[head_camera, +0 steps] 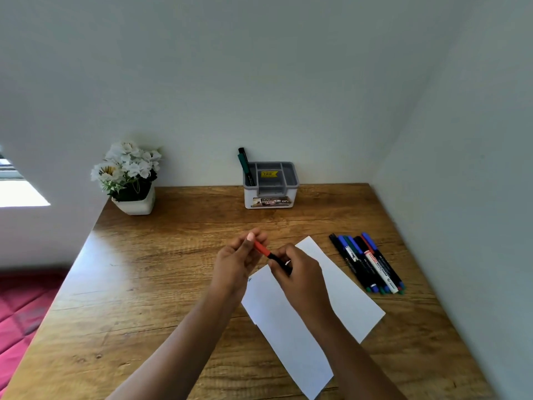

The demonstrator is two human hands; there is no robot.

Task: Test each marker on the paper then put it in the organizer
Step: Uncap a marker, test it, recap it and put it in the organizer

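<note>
Above the white paper I hold a black marker with a red cap in both hands. My left hand pinches the red cap end, and my right hand grips the black barrel. The cap looks seated on the barrel. A small mark shows on the paper's left edge. Several markers with blue, green, black and red caps lie in a row to the right of the paper. The grey and white organizer stands at the back against the wall, with two markers upright in its left compartment.
A white pot of white artificial flowers sits at the back left corner of the wooden table. Walls close off the back and right sides. A red cushion lies below the table's left edge.
</note>
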